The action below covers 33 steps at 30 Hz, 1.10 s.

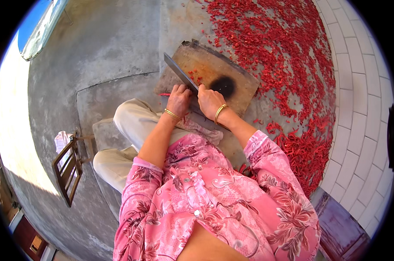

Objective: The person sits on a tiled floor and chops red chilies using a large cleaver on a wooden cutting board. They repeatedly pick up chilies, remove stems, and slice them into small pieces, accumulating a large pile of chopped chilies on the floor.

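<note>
My right hand grips the handle of a cleaver-like knife, its long blade slanting up and to the left over a worn wooden chopping board. Close beside the blade, my left hand has its fingers curled down at the board's near edge. One end of a red chili pepper pokes out to the left of those fingers; the rest is hidden under them. Small chopped red pieces lie on the board past the blade. A round black patch marks the board's right part.
Chopped red chilies are spread over the concrete floor at the right, with whole chilies nearer me. A tiled wall stands beyond them. A small wooden chair stands at left. A pink cloth lies by my lap.
</note>
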Tool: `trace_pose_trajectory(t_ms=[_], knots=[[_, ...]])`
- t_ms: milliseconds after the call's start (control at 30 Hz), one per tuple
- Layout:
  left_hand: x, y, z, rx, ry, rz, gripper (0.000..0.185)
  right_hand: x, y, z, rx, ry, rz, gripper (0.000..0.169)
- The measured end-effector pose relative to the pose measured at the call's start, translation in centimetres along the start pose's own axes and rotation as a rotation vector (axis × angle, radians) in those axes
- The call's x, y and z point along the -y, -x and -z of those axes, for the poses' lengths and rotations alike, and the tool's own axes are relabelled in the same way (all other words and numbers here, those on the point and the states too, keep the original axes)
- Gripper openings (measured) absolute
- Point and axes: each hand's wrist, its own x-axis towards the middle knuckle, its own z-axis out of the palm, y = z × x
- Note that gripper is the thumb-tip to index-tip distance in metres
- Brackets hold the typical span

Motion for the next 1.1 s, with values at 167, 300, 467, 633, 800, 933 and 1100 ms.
trace_pose_trajectory(t_ms=[167,300,467,633,800,933,1100], knots=[[0.8,0.0,-0.3,-0.006,0.012,0.048,0.010,-0.4,0.6,0.9,0.071,-0.017,-0.026,0.013],[1.1,-0.6,-0.3,-0.006,0.058,0.032,0.012,-2.5,2.1,1.6,0.074,-0.008,-0.029,0.015],[0.9,-1.5,-0.5,0.012,0.086,0.042,0.014,-5.1,2.0,1.8,-0.073,0.008,-0.062,0.016],[0.9,-1.5,0.2,0.011,0.129,0.054,0.013,-3.2,3.5,2.7,0.009,-0.053,-0.023,0.015],[0.9,-1.5,0.4,0.025,0.097,0.032,0.013,-2.5,5.2,2.0,0.062,-0.071,-0.015,0.016],[1.0,-1.6,0.4,0.027,0.084,0.007,0.016,-2.9,6.1,1.7,0.052,-0.074,-0.011,0.017],[1.3,-1.7,0.4,0.032,0.093,0.014,0.008,-2.4,6.9,1.8,0.104,-0.062,-0.035,0.017]])
